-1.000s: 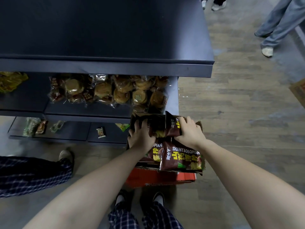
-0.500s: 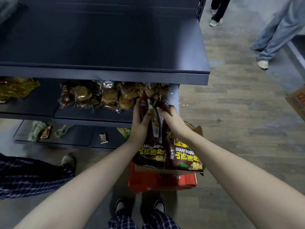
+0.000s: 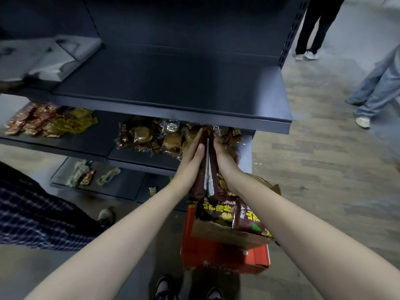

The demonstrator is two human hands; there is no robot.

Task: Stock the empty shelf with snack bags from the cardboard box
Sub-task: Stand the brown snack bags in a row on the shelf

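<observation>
We held a few snack bags (image 3: 213,169) upright, squeezed between our left hand (image 3: 191,156) and right hand (image 3: 225,161), both flat with fingers straight. Their tops came near the front edge of the empty shelf (image 3: 173,83), above the cardboard box (image 3: 227,236) holding more bags.

Two hands, a left hand (image 3: 190,156) and a right hand (image 3: 225,162), two snack bags (image 3: 213,176) between them, two more bags (image 3: 218,210) showing in one cardboard box (image 3: 227,236), three shelves (image 3: 173,83), and two bystanders (image 3: 311,24) at right.
</observation>
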